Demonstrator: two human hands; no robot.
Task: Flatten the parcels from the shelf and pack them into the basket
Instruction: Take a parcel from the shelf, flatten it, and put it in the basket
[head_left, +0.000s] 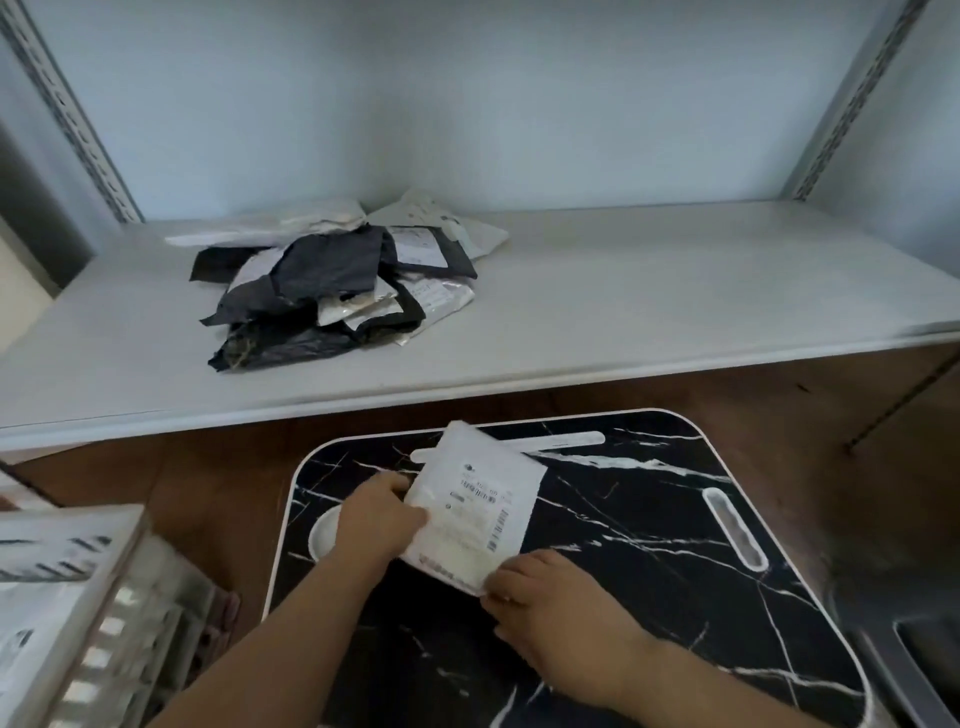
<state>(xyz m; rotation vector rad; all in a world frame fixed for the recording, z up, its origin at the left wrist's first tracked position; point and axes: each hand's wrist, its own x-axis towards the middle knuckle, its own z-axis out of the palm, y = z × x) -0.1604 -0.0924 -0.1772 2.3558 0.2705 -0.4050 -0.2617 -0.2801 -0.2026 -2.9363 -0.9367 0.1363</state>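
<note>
A white parcel with a printed label lies on the black marble-patterned table. My left hand grips its left edge. My right hand pinches its near corner. On the white shelf above sits a pile of black and white parcels. The pale slatted basket stands at the lower left, with a white parcel lying in it.
Slotted metal uprights frame the shelf on both sides. The table top has long cut-out slots and a round recess. A brown floor shows between table and basket. A dark frame sits at the lower right.
</note>
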